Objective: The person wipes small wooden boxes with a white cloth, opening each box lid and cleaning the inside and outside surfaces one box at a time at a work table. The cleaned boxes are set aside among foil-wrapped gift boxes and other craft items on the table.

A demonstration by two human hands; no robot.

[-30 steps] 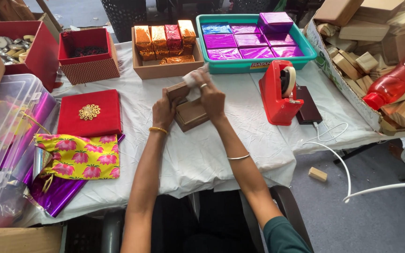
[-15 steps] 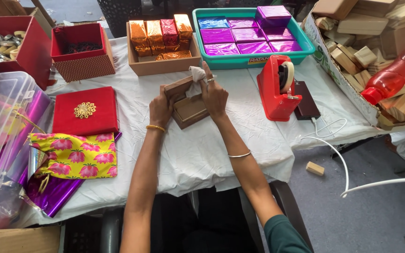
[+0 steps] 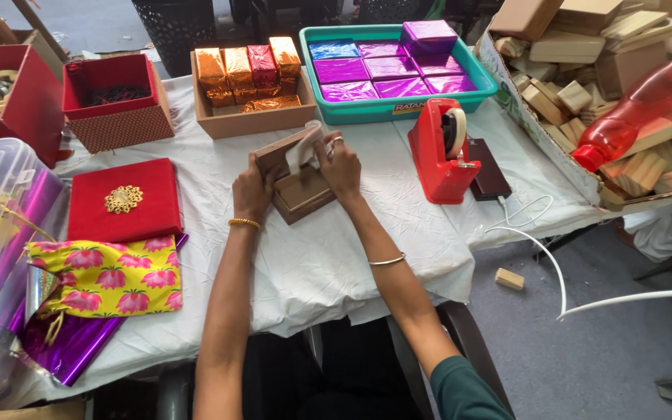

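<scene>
While both hands grip it, the wooden box [image 3: 299, 187] runs askew toward the tabletop's far-right corner; left hand [image 3: 251, 192] clasps its near-left end, right hand [image 3: 341, 165] pinches a cloth [image 3: 302, 149].

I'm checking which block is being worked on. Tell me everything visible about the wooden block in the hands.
The wooden block is brown, flat-sided, plain wood by the look. It is tilted up on another brown block lying on the white-clothed table. The left hand steadies its near side; the right hand presses a pale cloth or paper against its top edge.
</scene>
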